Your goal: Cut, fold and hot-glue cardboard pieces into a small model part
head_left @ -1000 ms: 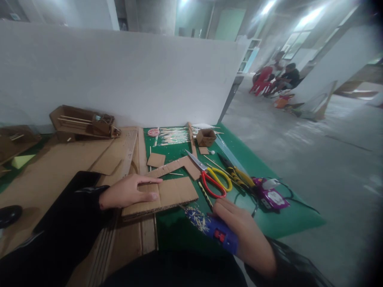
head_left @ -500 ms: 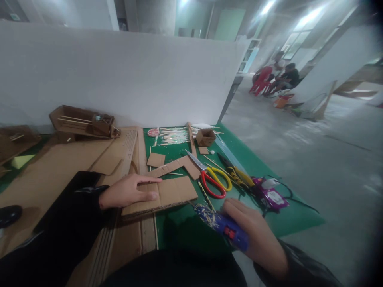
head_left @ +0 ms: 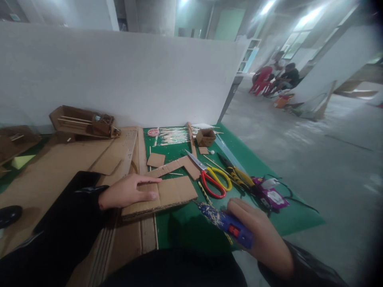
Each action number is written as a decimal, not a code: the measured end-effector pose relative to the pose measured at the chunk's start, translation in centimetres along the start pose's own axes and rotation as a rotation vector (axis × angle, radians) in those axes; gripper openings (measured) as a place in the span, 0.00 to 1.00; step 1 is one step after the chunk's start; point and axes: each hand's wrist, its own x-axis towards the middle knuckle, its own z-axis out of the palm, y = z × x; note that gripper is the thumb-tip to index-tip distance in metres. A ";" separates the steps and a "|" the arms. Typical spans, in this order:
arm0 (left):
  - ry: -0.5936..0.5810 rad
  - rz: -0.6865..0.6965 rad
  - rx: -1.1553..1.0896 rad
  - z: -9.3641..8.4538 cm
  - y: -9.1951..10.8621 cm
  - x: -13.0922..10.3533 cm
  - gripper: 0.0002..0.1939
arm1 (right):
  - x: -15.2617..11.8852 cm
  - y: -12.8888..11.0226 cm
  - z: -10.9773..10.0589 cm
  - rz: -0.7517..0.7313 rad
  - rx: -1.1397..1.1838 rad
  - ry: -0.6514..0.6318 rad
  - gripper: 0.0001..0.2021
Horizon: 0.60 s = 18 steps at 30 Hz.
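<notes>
My left hand [head_left: 130,191] grips a folded cardboard piece [head_left: 176,190], thumb on its upper face and index finger stretched along the far side. The remaining fingers are partly hidden. In my right hand [head_left: 254,227] is a blue hot glue gun [head_left: 223,219], its front crusted with pale strands. The nozzle points at the right corner of the cardboard's near edge; I cannot tell whether it touches. Just beyond lie scissors [head_left: 214,182] with one red and one yellow handle, and an L-shaped cardboard strip [head_left: 172,167].
Yellow-black pliers [head_left: 239,175] and a purple packet [head_left: 271,198] with a cable lie at right on the green mat [head_left: 287,223]. Wooden sticks [head_left: 176,135] and a small cardboard box [head_left: 206,137] are farther back. A cardboard model [head_left: 80,121] stands left, before a white partition [head_left: 119,75].
My right hand has shifted slightly right with the glue gun, its nozzle sliding past the cardboard's corner. My left hand and the cardboard piece have stayed in place.
</notes>
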 end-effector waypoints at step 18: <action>-0.004 -0.002 0.010 0.1 0.0 0.2 0.30 | -0.3 0.6 -0.5 -0.002 -0.040 -0.023 0.05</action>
